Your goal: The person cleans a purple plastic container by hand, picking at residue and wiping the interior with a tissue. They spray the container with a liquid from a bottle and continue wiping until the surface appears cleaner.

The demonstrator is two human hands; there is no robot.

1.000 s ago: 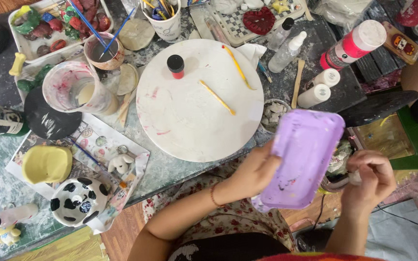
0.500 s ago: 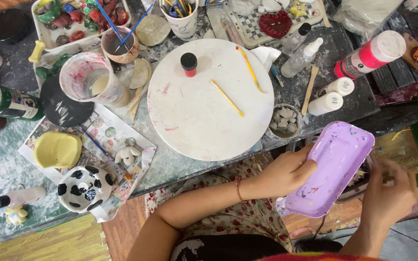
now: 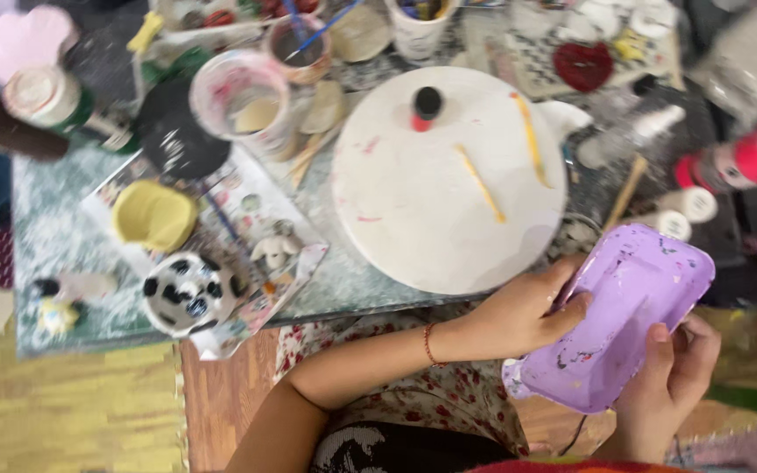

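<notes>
Two hands: both of yours are on the same thing, off the near edge of the table, over your lap.
Head view, tray: the purple tray (image 3: 617, 317) is tilted with its paint-smeared inside facing up at you, probably so you can look it over or work on it.
Left hand: your left hand (image 3: 526, 308) is closed on the tray's long left edge, thumb on top near the rim and fingers curled under, so it's carrying most of the weight.
Right hand: your right hand (image 3: 669, 378) holds the lower right edge, thumb pressed on the rim. Whether it also pinches something small, can't tell, it's blurry there.
Round board: the white round board (image 3: 449, 180) sits mid-table with two yellow sticks (image 3: 480, 182) and a little red-and-black bottle (image 3: 426, 108) on it, all parked within easy reach.
Left side of table: a yellow dish (image 3: 154, 214) and a black-spotted bowl (image 3: 188, 293) rest on a printed sheet, likely to catch drips.
Back of table: a plastic rinse cup (image 3: 243, 101) and a cup of brushes (image 3: 300, 45) stand behind, out of the way of your arms.
</notes>
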